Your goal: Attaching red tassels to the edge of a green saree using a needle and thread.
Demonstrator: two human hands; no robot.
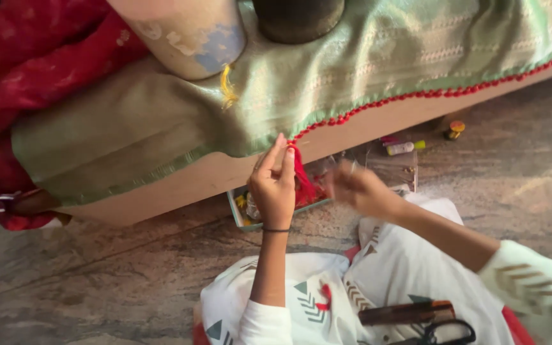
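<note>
A pale green cloth point(161, 121) with a border of small red tassels point(416, 94) hangs over the edge of a low wooden platform point(212, 176). My left hand point(275, 185) pinches the cloth's hem together with a bunch of red thread point(301, 179) that hangs down from my fingers. My right hand point(359, 190) is blurred just to the right, fingers closed; I cannot make out what it holds.
A small box of threads point(244, 214) lies on the stone floor under the platform, with spools point(405, 147) farther right. Scissors point(439, 332) and a dark flat case point(407, 313) rest on my white-clothed lap. Two pots point(190, 32) stand on the cloth. Red fabric point(27, 64) is heaped at left.
</note>
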